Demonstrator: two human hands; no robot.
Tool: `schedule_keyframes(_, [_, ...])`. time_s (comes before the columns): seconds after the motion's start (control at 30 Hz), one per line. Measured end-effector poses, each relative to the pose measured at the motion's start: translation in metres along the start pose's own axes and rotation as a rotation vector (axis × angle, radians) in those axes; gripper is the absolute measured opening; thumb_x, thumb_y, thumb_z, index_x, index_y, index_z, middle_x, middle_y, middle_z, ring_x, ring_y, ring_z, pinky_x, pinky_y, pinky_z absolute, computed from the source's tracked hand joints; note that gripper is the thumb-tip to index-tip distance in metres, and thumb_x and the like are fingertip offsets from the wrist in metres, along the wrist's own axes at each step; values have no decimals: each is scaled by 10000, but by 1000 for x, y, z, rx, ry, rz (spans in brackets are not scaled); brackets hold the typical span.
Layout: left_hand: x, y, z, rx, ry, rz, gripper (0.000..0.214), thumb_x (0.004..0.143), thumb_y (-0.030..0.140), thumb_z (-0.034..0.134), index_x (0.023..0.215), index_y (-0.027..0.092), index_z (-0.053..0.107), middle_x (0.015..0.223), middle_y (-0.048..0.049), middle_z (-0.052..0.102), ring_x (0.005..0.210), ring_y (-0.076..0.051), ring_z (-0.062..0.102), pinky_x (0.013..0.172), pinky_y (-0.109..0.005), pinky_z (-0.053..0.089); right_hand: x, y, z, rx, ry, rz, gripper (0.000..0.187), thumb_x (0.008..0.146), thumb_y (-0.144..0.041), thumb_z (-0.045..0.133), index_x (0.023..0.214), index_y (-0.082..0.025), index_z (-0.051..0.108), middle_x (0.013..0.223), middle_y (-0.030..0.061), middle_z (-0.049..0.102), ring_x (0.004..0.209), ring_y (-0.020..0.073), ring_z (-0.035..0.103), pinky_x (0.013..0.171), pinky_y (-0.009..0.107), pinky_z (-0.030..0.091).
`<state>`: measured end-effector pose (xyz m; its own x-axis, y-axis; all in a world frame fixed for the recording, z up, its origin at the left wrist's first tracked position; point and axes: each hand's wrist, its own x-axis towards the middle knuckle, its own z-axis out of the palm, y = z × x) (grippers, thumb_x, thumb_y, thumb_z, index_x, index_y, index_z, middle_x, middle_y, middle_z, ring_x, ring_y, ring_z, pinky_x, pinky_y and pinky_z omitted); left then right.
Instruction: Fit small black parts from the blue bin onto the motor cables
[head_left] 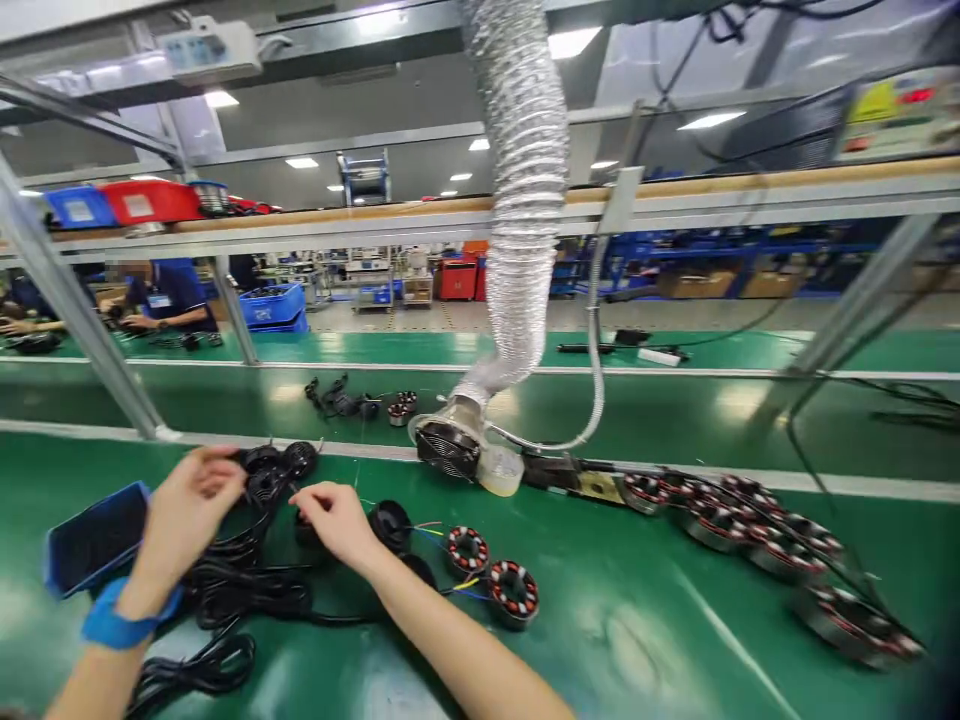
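Note:
My left hand [191, 505], with a blue wrist strap, is curled over a heap of black round parts and black cables [247, 570] on the green bench; its fingers are bent as if pinching a cable or part. My right hand [334, 515] hovers beside it with fingers curled down onto a small black part [304, 528]. Just right of it lie a black round cap [390, 520] and two red-and-white wound stators [491, 575] with coloured wires.
A blue tray [94, 540] sits at far left. A silver flexible duct [521, 200] drops to a fan hood [450, 450] mid-bench. A row of several stators [750, 530] runs to the right. Metal frame posts [82, 320] stand behind; another person [169, 295] works at the far bench.

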<state>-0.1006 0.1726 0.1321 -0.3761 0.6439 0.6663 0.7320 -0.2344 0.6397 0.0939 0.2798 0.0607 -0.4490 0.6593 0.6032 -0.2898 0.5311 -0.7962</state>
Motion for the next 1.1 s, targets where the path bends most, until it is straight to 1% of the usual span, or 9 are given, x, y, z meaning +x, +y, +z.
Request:
schedule_keyframes(0.07, [-5, 15, 30, -53, -102, 1, 520, 685, 366, 656, 1129, 128, 531, 839, -59, 581, 742, -122, 557, 650, -224, 441, 2, 4, -1, 80, 5, 55, 284, 846, -300, 565, 893, -89, 749, 766, 52, 642, 685, 110, 551, 648, 210, 398])
schedule_keyframes(0.13, [-5, 26, 58, -142, -142, 26, 521, 686, 353, 651, 1134, 122, 517, 800, -46, 570, 716, -117, 551, 652, -226, 446, 4, 6, -3, 147, 43, 122, 287, 807, -311, 584, 853, -81, 749, 738, 59, 630, 646, 103, 516, 617, 207, 379])
schedule_keyframes(0.2, [-4, 28, 75, -242, -165, 44, 523, 716, 329, 635, 1168, 121, 475, 796, -33, 558, 703, -104, 531, 657, -219, 444, 4, 6, -6, 189, 93, 182, 267, 770, -290, 587, 802, -78, 746, 725, 64, 627, 620, 95, 485, 596, 203, 359])
schedule_keyframes(0.27, [-3, 23, 83, -307, -192, 40, 514, 747, 295, 616, 1195, 119, 436, 796, -21, 545, 697, -91, 509, 653, -204, 428, 5, 4, -8, 208, 122, 226, 258, 749, -274, 576, 774, -79, 744, 725, 66, 629, 609, 91, 466, 587, 204, 344])
schedule_keyframes(0.43, [1, 5, 82, -323, -237, 0, 507, 769, 250, 604, 1214, 113, 403, 804, -12, 539, 708, -85, 500, 652, -193, 413, 7, 5, -9, 212, 112, 233, 279, 723, -329, 610, 780, -95, 752, 758, 73, 634, 631, 102, 462, 605, 219, 343])
schedule_keyframes(0.6, [2, -1, 78, -375, -238, -44, 497, 786, 249, 626, 1215, 125, 406, 801, -10, 529, 690, -81, 485, 629, -193, 412, 8, 12, -8, 139, 75, 180, 268, 765, -335, 603, 810, -125, 764, 772, 62, 626, 654, 109, 482, 626, 238, 343])
schedule_keyframes(0.77, [0, -2, 79, -369, -260, -51, 501, 776, 211, 617, 1224, 122, 412, 814, -7, 524, 698, -83, 494, 628, -200, 428, 10, 19, -8, 105, 56, 149, 278, 772, -354, 609, 828, -135, 770, 768, 60, 621, 683, 120, 509, 672, 252, 373])
schedule_keyframes(1.0, [-1, 4, 77, -374, -251, -63, 474, 787, 214, 618, 1202, 114, 414, 817, -3, 524, 685, -77, 497, 623, -194, 431, 11, 21, -7, 117, 58, 187, 312, 747, -376, 607, 825, -121, 768, 764, 60, 619, 681, 129, 510, 687, 267, 376])
schedule_keyframes(1.1, [-2, 4, 77, -376, -272, -60, 467, 796, 221, 618, 1200, 113, 410, 808, -2, 524, 680, -75, 495, 622, -195, 427, 11, 20, -8, 98, 51, 187, 317, 746, -374, 602, 827, -117, 768, 750, 59, 610, 677, 129, 503, 688, 272, 367])
